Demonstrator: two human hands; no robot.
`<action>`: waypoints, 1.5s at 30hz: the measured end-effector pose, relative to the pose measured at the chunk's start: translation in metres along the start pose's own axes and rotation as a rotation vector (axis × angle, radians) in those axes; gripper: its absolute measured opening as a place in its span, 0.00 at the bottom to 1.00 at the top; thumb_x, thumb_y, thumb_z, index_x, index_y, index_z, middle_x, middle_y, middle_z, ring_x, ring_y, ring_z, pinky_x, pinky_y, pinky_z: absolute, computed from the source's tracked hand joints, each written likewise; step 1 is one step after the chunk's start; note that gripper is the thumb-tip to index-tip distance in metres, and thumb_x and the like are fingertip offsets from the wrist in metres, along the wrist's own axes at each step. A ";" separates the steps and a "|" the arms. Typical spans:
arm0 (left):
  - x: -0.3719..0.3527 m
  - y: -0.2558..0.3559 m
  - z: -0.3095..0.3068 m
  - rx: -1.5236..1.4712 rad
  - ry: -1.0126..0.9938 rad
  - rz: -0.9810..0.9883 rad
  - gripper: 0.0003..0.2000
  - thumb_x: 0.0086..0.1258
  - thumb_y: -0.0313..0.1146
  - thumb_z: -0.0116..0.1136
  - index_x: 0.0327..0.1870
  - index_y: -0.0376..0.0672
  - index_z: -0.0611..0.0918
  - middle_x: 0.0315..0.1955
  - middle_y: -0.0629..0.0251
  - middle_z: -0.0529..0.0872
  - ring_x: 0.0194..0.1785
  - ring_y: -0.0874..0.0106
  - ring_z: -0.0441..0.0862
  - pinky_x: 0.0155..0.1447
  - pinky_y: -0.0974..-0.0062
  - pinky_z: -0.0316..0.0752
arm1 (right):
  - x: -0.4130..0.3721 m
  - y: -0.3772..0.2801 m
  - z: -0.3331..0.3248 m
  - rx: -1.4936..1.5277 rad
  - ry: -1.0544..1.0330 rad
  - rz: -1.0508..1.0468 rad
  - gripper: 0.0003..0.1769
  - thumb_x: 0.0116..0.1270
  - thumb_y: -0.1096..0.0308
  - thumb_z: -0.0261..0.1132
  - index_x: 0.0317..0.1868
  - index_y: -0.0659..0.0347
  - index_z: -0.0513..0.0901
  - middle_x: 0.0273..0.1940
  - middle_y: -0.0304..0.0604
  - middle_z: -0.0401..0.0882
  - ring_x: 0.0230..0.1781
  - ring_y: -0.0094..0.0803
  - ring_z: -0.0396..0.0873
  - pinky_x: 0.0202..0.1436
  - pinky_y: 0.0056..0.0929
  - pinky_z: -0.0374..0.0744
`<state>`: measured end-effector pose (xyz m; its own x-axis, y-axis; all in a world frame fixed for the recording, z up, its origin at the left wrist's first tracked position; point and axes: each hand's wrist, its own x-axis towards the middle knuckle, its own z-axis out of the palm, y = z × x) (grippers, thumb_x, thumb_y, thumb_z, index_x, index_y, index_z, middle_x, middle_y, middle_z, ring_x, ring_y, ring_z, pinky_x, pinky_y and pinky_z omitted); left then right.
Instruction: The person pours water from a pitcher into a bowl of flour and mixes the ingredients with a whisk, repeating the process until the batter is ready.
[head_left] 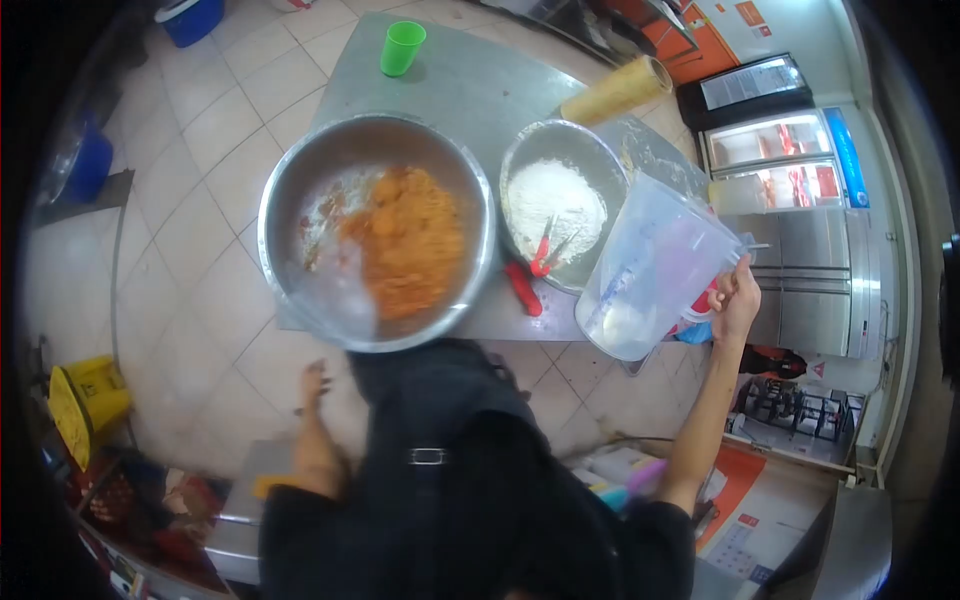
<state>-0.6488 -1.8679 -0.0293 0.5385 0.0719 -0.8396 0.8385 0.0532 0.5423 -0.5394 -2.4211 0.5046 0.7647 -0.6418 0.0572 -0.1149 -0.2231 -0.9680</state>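
My right hand [738, 297] is closed around the handle of a large translucent plastic pitcher [655, 265]. The pitcher is tilted beside the flour bowl, and a pale patch shows near its base. My left hand [313, 385] hangs low near the large bowl's near side, fingers apart, holding nothing. The large metal bowl [272, 235] contains an orange, lumpy food mix [415, 235] with whitish bits and a cloudy patch at its left. In the smaller metal bowl [517, 150] lies white flour [555, 195], with red-handled tongs [540, 258] resting in it.
On the metal table [460, 90] stand a green cup [402, 48] and a roll of film [620, 90]. A red handle [523, 290] lies by the flour bowl. A lit display fridge [775, 160] and a gas stove [800, 408] are at the right. A yellow floor sign [90, 400] stands left.
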 end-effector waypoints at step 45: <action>-0.014 -0.044 0.039 -0.140 0.020 -0.105 0.31 0.64 0.53 0.49 0.63 0.43 0.63 0.58 0.57 0.70 0.50 0.62 0.74 0.49 0.60 0.70 | 0.011 0.018 -0.012 -0.359 -0.160 0.288 0.23 0.68 0.50 0.53 0.19 0.54 0.65 0.12 0.30 0.58 0.08 0.16 0.56 0.08 0.17 0.54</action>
<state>-0.6903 -1.9098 -0.0427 0.4458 0.0784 -0.8917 0.8694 0.1994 0.4521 -0.5407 -2.4408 0.4907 0.7542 -0.6003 -0.2661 -0.5263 -0.3102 -0.7917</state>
